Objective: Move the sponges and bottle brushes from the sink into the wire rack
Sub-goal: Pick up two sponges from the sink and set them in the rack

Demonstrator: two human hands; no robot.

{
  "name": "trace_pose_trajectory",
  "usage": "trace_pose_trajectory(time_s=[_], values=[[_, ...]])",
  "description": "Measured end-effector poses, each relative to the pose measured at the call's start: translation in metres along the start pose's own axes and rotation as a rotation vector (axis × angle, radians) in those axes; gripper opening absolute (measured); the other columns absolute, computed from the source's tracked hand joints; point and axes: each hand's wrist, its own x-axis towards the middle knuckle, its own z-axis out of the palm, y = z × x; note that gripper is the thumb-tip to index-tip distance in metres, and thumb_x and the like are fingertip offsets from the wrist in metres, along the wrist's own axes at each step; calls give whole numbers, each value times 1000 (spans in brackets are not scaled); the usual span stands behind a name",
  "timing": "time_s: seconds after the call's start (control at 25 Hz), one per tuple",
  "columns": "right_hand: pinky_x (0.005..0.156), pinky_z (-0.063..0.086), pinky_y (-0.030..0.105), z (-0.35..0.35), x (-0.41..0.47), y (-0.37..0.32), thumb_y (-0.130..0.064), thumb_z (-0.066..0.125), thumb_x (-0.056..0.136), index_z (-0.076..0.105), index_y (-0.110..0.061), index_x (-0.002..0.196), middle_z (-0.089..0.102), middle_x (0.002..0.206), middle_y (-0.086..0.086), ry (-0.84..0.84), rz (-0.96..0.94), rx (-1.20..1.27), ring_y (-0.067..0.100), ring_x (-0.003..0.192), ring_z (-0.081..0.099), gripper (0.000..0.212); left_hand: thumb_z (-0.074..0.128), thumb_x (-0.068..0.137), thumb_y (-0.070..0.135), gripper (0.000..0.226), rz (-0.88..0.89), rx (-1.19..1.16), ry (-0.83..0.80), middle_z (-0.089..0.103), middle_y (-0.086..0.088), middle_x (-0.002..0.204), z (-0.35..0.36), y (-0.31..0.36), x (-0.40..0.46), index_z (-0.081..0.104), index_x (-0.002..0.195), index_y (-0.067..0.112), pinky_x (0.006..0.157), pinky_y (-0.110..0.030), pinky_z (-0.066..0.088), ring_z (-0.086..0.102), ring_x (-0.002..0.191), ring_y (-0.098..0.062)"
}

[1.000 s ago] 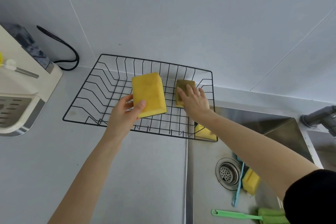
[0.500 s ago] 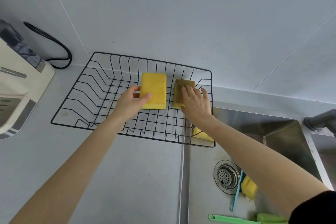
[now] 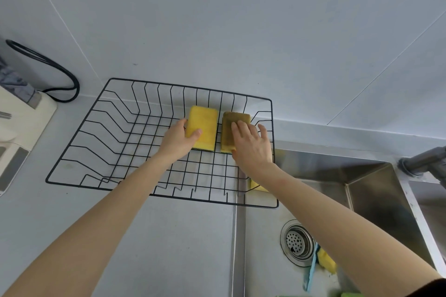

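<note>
We face a pale grey wall (image 3: pixel 241 19) made of large smooth panels, with thin seams running slantwise across it at the upper left and at the right. The light is soft and even, and we see no hard shadows. Below the wall lies a matte grey counter (image 3: pixel 169 248), and a low raised ledge (image 3: pixel 350 131) runs along its back edge on the right. At the counter's left edge stands a cream-coloured appliance (image 3: pixel 21 123), partly out of view. A black cable (image 3: pixel 60 72) loops against the wall behind it. At the right edge we see a grey tap fitting (image 3: pixel 424 161).
</note>
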Motion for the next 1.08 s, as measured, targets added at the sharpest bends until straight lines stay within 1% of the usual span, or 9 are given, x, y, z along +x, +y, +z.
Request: trace_pose_trajectory(time_s=[0.08,0.16,0.28,0.4,0.6,0.72,0.88,1.0,1.08], values=[[117,15,44,0,0,0,-24,50,92,15,-9,146,32,146,8,3,0,-2,27,137,30,66,56,87,30,64,91,66,4,43,-15,139,1,2,1,28,140,7,102,-35,35,41,127,-30],[117,15,44,0,0,1,-25,50,92,15,-9,146,32,146,8,4,-1,1,27,137,30,66,62,83,29,77,144,211,-65,29,-16,148,3,-1,1,18,144,10,112,-40,27,28,136,-32],[116,16,43,0,0,1,-24,50,92,17,-10,146,33,145,9,8,-1,24,28,135,32,65,61,84,26,76,167,362,-129,11,-13,154,10,-5,1,17,145,17,113,-43,26,19,140,-33],[114,20,41,0,1,1,-25,50,92,19,-12,146,33,143,12,7,13,52,30,133,34,63,57,86,22,71,194,386,-106,10,-13,154,17,-1,-1,17,145,17,112,-42,29,20,139,-32],[111,24,40,-1,4,1,-27,49,92,19,-13,146,34,141,14,-6,28,51,31,130,35,63,56,87,23,66,199,424,-29,17,-15,152,20,4,-1,22,143,16,109,-42,33,27,136,-33],[110,25,40,-1,5,1,-30,51,92,19,-14,146,34,141,14,-12,32,56,30,131,35,65,57,87,23,66,188,427,-43,17,-15,151,19,6,1,23,143,15,109,-43,33,27,136,-34],[115,18,42,-9,2,2,-35,56,88,22,-15,145,32,143,13,-49,43,108,29,134,31,69,60,84,30,75,150,463,-105,11,-16,154,17,11,0,18,145,16,113,-45,26,19,140,-35],[118,8,46,-15,-6,2,-37,58,86,29,-18,141,28,148,10,-50,40,170,28,138,26,66,59,83,40,80,154,556,-124,1,-15,157,13,17,-2,14,146,19,117,-47,17,6,144,-34],[119,5,46,-18,-14,4,-37,56,86,31,-19,140,23,152,9,-36,33,216,27,141,22,63,57,83,43,81,165,583,-127,0,-15,157,9,24,-6,12,146,20,118,-47,15,3,145,-34]])
